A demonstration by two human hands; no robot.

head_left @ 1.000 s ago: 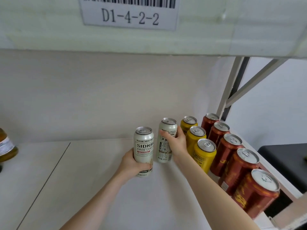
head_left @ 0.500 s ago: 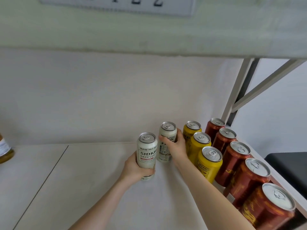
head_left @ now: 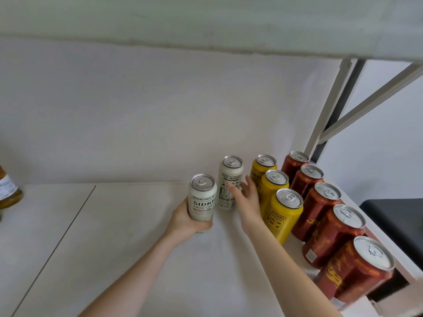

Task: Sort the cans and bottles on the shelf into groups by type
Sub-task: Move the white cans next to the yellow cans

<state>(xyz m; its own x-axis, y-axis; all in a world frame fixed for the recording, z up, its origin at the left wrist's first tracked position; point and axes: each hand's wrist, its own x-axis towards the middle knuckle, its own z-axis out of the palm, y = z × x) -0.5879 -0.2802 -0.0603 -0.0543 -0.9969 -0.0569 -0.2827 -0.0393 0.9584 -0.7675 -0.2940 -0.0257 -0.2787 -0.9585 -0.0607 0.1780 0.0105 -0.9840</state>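
My left hand (head_left: 183,221) grips a white SIDKR can (head_left: 202,199) low on its body, upright on the shelf (head_left: 114,248). Behind it, close to the back wall, stands a second white can (head_left: 230,179). My right hand (head_left: 248,202) is beside that can with fingers spread; a fingertip overlaps its label, and no grip shows. To the right runs a row of three yellow cans (head_left: 282,213). Further right stands a row of several dark red cans (head_left: 332,232), reaching the shelf's front.
A brown bottle with a white label (head_left: 8,191) shows at the far left edge. The upper shelf's underside (head_left: 206,24) hangs overhead. A grey upright and diagonal brace (head_left: 332,110) close the right end, with a black object (head_left: 398,220) beyond.
My right hand has let go of the rear white can, which now stands near the back wall, and its fingers have opened. My left hand still holds its can.
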